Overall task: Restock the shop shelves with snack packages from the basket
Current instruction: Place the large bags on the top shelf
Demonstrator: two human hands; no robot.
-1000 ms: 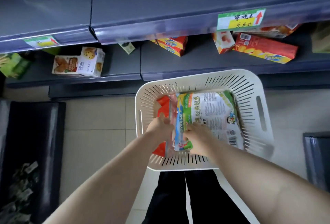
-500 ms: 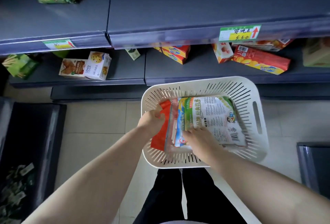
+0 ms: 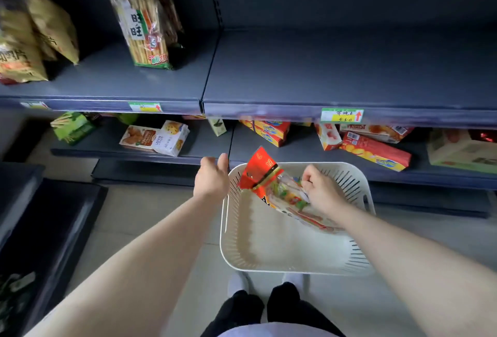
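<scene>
Snack packs (image 3: 271, 183): lifted clear of basket (image 3: 269, 242), now bare. Right grip (image 3: 321, 191) clamped on packs; left grip (image 3: 212, 178) released, fingers apart. Shelf (image 3: 322, 75) placement next.

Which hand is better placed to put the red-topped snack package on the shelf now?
The right hand. It holds the snack package above the basket, near the shelf. The left hand is open beside the basket rim and holds nothing.
</scene>
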